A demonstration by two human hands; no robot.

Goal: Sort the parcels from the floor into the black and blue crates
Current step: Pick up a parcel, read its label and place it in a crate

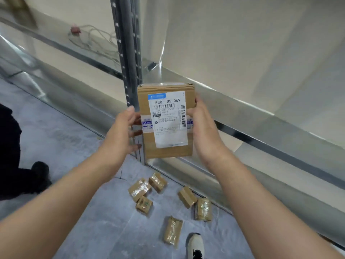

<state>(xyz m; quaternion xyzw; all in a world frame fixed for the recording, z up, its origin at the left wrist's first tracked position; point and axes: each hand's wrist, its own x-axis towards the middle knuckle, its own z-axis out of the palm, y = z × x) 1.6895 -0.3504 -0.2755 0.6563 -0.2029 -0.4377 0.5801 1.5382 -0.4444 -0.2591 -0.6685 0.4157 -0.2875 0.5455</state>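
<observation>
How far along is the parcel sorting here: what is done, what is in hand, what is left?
Done: cannot tell, since no crate is in view. In hand: the left hand and right hand hold up one labelled parcel. Left: six small taped parcels lie on the floor, unsorted.

The brown parcel carries a white shipping label on its front face. Near the label's top, large black print reads "530- D5 069". Above that, at the label's top left corner, a blue strip shows a white "Z"; the rest of the strip is blurred. Under the large print runs a barcode with digits too small to read. A second barcode stands upright along the label's right edge. The Chinese lines lower on the label are illegible.
</observation>
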